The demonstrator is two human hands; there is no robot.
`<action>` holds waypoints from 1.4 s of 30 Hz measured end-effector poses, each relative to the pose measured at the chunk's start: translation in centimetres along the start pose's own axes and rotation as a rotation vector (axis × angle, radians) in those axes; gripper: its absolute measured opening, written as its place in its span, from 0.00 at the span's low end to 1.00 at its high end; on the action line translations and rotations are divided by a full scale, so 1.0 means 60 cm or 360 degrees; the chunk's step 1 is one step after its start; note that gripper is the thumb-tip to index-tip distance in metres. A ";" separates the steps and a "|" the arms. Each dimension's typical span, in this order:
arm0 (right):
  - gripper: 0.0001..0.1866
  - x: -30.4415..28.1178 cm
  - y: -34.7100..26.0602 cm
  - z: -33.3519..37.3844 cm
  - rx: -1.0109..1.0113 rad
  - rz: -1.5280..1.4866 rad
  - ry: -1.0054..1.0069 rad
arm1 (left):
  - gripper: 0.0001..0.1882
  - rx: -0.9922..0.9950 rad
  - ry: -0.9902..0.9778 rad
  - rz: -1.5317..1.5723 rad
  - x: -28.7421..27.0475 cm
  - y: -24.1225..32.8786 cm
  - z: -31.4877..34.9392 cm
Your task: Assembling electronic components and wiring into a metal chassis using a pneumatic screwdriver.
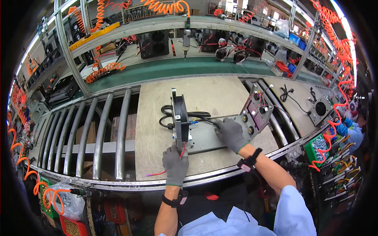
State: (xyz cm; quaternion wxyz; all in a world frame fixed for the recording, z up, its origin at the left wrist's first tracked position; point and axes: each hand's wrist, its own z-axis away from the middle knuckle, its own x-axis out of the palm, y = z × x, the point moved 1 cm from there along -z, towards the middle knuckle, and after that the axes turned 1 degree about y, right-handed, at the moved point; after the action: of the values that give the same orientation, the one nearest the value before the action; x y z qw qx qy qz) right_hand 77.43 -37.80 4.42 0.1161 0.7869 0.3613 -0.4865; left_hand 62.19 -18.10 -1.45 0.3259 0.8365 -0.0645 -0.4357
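Grey metal chassis: a flat base (208, 143) lying on a pale board (157, 118), between the two hands; its near left corner is at the left fingers, and its middle stretches under the right hand.
Upright ends: a black fan (180, 116) in a frame stands at the chassis's left end; a tilted panel (254, 112) with round fittings and loose wires stands at the right end.
Left hand: grey-gloved hand (175, 167) at the foot of the fan frame, fingers pointing away from the wearer and close together; whether they clamp the frame cannot be told.
Red wire: thin lead (155, 174) showing above the left fingers and again to the left of that hand.
Right hand: grey-gloved hand (232, 133) over the base, fingers bent and close together, reaching left; their grip is partly hidden.
Black cable: looped cord (199, 114) behind and beside the fan, running right to the right fingertips.
Conveyor: metal rollers (104, 133) left of the board.
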 end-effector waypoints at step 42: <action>0.14 -0.159 -0.033 0.178 -0.0232 -0.0110 0.0170 | 0.17 0.0267 -0.0483 -0.0171 -0.149 0.035 -0.111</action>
State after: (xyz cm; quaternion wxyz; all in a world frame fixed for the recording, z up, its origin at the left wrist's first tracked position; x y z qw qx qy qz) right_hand 66.27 -46.42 7.54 0.1367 0.7884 0.4282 -0.4199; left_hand 62.21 -12.95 8.66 0.2178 0.7878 -0.1043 -0.5667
